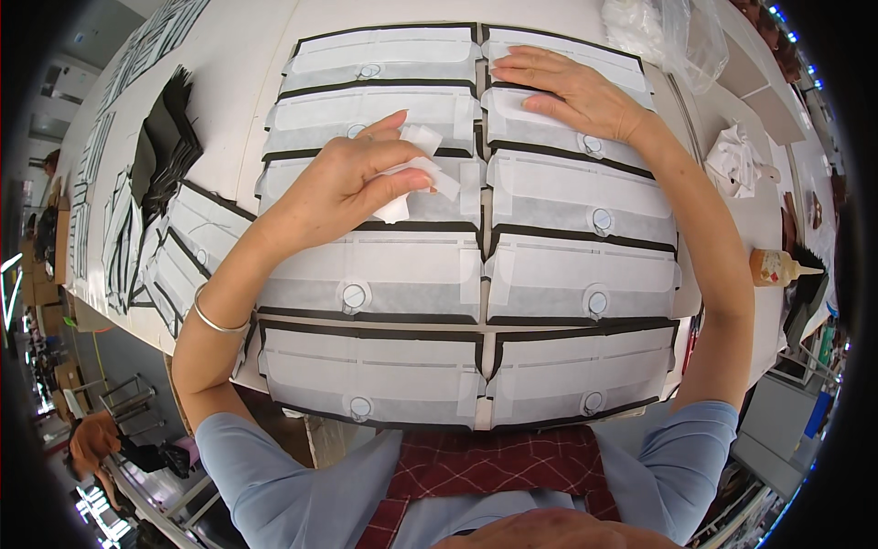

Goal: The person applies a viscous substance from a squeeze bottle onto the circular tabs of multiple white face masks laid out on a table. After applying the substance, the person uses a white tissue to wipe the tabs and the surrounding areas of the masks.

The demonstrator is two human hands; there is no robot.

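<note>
Two columns of white panels with black edges lie on the table before me, and many of them show a small round disc (354,296) near the lower edge. My left hand (343,188) is closed, thumb against fingers, on a bunch of small white paper-like pieces (396,207). It is above the left column, around the second and third rows. With fingers stretched out, my right hand (585,99) rests flat on the upper panels of the right column, partly covering the far right panel (572,48). Nothing shows in its grasp.
Stacked black pieces (169,137) stand at the left, beside more black-edged panels (203,229). A clear plastic bag (695,46) lies at the far right, with crumpled white material (732,160) nearer. A bottle with a pointed nozzle (773,267) is outside my right arm.
</note>
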